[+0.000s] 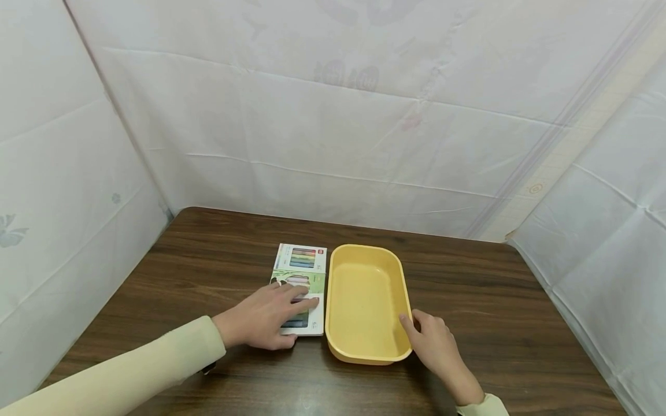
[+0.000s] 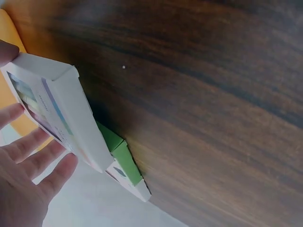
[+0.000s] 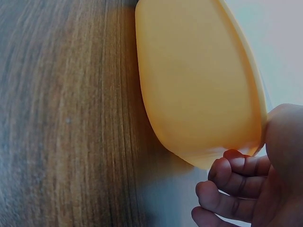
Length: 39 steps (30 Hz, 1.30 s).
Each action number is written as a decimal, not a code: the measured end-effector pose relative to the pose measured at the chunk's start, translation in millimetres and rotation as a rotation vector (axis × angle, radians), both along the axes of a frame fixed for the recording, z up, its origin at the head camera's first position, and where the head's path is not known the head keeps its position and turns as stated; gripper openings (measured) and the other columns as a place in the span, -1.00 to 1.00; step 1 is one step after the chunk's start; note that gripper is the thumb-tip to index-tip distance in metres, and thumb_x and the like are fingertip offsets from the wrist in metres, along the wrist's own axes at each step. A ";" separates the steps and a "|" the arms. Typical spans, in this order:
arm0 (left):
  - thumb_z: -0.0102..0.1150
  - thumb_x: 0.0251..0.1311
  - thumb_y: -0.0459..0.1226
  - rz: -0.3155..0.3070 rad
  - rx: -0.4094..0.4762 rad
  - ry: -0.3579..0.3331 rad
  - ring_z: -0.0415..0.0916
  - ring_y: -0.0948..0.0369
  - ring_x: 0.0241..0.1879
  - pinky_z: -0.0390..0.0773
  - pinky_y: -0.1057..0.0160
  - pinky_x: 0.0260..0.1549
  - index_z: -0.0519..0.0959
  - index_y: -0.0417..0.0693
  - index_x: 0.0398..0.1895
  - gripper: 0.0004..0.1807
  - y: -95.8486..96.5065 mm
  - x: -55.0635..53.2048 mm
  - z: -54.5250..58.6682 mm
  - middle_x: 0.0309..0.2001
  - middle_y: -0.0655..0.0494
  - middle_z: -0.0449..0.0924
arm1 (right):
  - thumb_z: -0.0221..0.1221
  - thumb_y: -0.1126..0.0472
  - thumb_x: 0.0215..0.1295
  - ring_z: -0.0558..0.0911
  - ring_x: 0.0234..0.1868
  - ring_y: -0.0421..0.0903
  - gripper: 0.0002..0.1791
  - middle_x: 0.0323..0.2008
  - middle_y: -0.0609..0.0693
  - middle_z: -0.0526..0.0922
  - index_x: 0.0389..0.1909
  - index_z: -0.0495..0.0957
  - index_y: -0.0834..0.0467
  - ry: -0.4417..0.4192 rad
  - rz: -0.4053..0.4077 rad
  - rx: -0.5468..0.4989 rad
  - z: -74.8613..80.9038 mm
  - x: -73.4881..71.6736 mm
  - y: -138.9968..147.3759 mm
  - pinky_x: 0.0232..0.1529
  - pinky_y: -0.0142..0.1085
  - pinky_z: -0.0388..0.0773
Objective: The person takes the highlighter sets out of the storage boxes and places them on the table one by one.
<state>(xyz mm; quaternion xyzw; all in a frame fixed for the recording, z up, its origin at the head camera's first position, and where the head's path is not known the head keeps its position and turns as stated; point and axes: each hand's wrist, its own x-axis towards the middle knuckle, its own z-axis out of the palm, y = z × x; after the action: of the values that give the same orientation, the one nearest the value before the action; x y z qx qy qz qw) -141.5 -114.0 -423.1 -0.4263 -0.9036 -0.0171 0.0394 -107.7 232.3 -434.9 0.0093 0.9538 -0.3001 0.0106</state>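
Observation:
Three flat boxes lie in a column on the table: a far white pen box with colored pens in its window, a green box with a panda picture, and a near white box. My left hand rests on the near box, fingers spread over its face and reaching the green one, thumb at the near edge. Right beside the boxes stands a yellow plastic bin with nothing in it. At its near right side my right hand holds the rim, thumb over the inside and fingers bent along the outer wall.
The dark wood-grain table carries everything. Pale patterned sheets hang behind the table and along both sides, meeting its far edge.

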 end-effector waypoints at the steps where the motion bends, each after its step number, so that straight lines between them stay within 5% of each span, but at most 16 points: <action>1: 0.12 0.13 0.13 -0.002 0.001 -0.006 0.41 0.11 0.20 0.44 -0.02 0.09 0.27 0.23 0.41 -0.26 -0.1 0.4 -0.4 0.28 0.03 0.38 | 0.05 -0.01 0.40 0.36 -0.68 -0.18 -0.62 -0.70 -0.10 0.42 -0.60 0.45 0.08 0.001 0.000 0.002 -0.1 0.0 0.1 -0.64 -0.33 0.27; 39: 0.16 0.07 0.12 -0.038 -0.007 0.021 0.44 0.14 0.12 0.45 0.02 0.05 0.32 0.25 0.36 -0.27 -0.9 10.2 -8.4 0.22 0.09 0.42 | 0.05 -0.01 0.40 0.36 -0.67 -0.19 -0.63 -0.69 -0.10 0.43 -0.59 0.46 0.08 0.009 0.003 -0.004 2.7 1.3 -0.7 -0.64 -0.33 0.26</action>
<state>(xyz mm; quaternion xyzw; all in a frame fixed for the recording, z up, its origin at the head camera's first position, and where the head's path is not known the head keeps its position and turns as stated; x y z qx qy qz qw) -131.3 -114.9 -431.4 -0.4435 -0.8950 -0.0104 0.0470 -106.4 231.6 -432.2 0.0066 0.9532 -0.3021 0.0069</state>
